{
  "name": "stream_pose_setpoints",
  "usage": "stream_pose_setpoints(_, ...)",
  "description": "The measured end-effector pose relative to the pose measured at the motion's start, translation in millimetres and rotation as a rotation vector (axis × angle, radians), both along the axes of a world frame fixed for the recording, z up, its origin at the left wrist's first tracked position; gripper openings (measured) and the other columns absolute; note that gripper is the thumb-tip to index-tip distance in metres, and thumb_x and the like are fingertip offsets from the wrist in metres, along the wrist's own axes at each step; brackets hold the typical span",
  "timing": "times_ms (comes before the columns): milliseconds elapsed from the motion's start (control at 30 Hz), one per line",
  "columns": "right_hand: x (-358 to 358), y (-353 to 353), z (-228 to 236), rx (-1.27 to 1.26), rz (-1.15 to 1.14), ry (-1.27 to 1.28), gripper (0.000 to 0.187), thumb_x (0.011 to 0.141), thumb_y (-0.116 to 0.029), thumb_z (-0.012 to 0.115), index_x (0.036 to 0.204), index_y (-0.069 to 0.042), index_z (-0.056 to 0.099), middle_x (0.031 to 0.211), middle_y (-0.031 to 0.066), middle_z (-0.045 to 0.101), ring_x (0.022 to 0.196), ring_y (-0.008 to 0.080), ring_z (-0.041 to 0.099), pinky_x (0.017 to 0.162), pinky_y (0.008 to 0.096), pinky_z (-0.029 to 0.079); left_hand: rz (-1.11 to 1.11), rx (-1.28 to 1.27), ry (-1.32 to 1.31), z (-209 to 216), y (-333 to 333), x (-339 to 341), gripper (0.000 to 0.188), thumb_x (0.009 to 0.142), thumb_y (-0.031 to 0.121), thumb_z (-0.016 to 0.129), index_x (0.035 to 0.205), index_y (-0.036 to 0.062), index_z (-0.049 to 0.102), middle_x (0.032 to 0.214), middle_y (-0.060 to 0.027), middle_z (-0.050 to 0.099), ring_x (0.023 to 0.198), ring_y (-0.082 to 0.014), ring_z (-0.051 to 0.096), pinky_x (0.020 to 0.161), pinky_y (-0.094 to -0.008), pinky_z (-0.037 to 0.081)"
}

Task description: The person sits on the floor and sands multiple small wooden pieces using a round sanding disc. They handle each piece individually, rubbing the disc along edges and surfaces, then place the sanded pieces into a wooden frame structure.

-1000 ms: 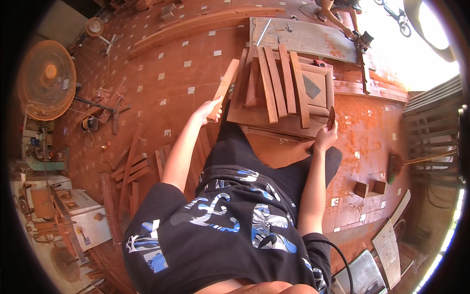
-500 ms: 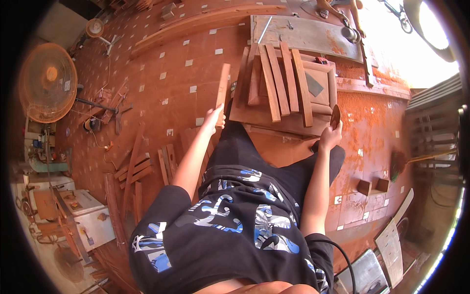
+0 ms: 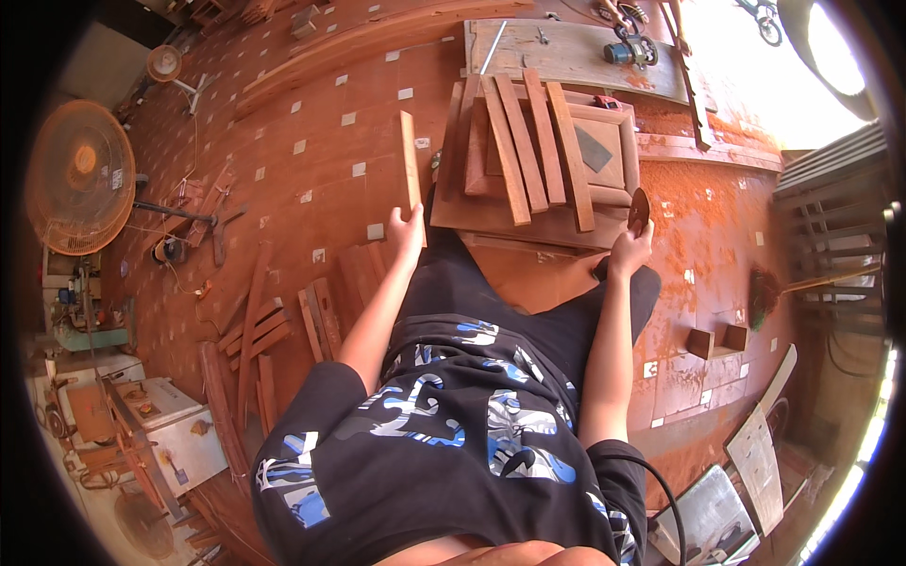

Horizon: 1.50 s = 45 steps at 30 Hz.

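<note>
Large round fan [image 3: 82,177] at left, smaller fan [image 3: 164,63] beyond it, pale-handled broom [image 3: 765,296] at right, bicycle [image 3: 769,31] at top right, white box-shaped machine [image 3: 185,445] at lower left

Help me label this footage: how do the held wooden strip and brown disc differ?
The wooden strip is long and narrow; the brown disc is rounded and shorter. The wooden strip is paler, the brown disc darker. The wooden strip is in the left grip, the brown disc in the right grip. Each is held one-handed.
</note>
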State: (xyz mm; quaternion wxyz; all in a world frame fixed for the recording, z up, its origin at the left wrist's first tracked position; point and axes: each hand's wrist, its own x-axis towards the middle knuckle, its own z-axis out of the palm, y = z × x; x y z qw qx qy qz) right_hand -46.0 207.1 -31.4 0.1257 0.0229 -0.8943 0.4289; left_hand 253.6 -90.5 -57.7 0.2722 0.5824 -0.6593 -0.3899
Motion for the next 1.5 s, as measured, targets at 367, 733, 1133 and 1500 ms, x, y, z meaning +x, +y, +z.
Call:
stream_pose_setpoints(367,12.1,-16.3,20.2,0.022,0.108,-0.019,0.018,0.101,-0.02,0.054,0.113,-0.012,0.065,0.089,0.0252,0.07,0.084,0.049,0.065,0.071,0.0535,0.049,-0.256,-0.401,-0.041,77.4,18.8,-25.6,0.046,0.099,0.04,0.064,0.13,0.0078,0.053,0.092,-0.0197,0.07,0.083,-0.0375,0.07,0.07,-0.0469,0.055)
stream_pose_setpoints(733,7.5,-12.2,11.5,-0.025,0.092,-0.023,0.018,0.102,-0.02,0.054,0.113,-0.01,0.064,0.095,0.0256,0.07,0.09,0.0489,0.066,0.074,0.0514,0.051,-0.524,-0.643,-0.347,65.0,41.7,-45.5,0.057,0.085,0.038,0.078,0.128,0.0073,0.057,0.106,-0.0095,0.062,0.103,-0.0309,0.061,0.083,-0.0432,0.05)
stream_pose_setpoints(1133,5.4,-19.7,0.7,-0.044,0.278,0.226,0.031,0.096,-0.011,0.059,0.126,-0.007,0.065,0.121,0.0204,0.069,0.112,0.0385,0.065,0.098,0.044,0.049,-0.536,-0.437,-0.1,54.7,46.8,-40.7,0.035,0.083,0.026,0.081,0.095,0.0053,0.056,0.086,-0.0189,0.069,0.081,-0.04,0.069,0.068,-0.0487,0.056)
stream_pose_setpoints(1500,12.8,-26.9,29.7,-0.066,0.235,0.356,0.046,0.095,0.002,0.053,0.14,-0.008,0.059,0.148,0.0185,0.054,0.138,0.0425,0.047,0.113,0.0482,0.04,-0.768,-0.438,-0.07,79.4,59.9,-32.1,0.032,0.079,0.028,0.083,0.094,0.0092,0.062,0.082,-0.0121,0.073,0.076,-0.0323,0.072,0.066,-0.043,0.058)
